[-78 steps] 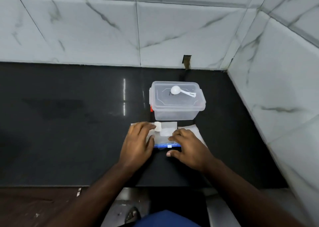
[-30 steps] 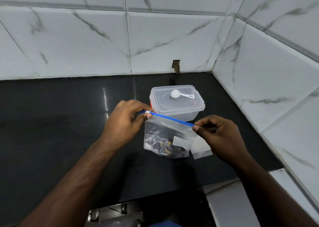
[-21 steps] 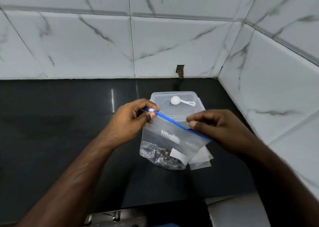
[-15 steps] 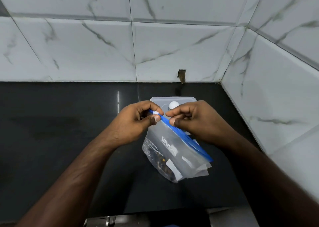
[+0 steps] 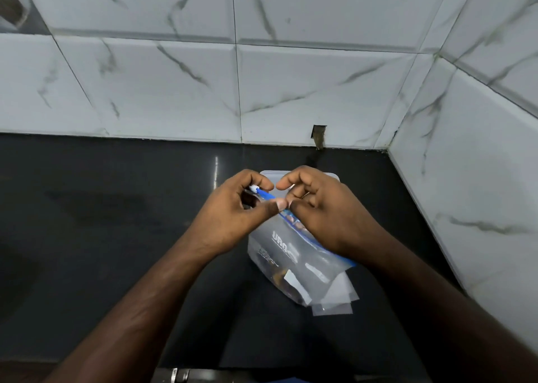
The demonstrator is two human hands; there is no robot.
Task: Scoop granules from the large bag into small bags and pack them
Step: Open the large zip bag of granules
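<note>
Currently:
left hand (image 5: pixel 233 217): pinching blue zip strip (image 5: pixel 266 194) of zip bag (image 5: pixel 291 254)
right hand (image 5: pixel 323 211): pinching same strip
bag: hanging tilted over black counter (image 5: pixel 102 237)

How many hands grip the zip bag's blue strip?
2: left hand pinches the blue zip strip's slider end; right hand grips beside it. The zip bag hangs below.

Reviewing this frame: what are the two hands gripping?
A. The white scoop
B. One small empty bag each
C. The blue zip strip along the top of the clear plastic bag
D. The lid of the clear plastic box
C: the left hand and the right hand both pinch the blue zip strip at the top of the clear plastic bag with dark contents, held up over the black counter.
</note>
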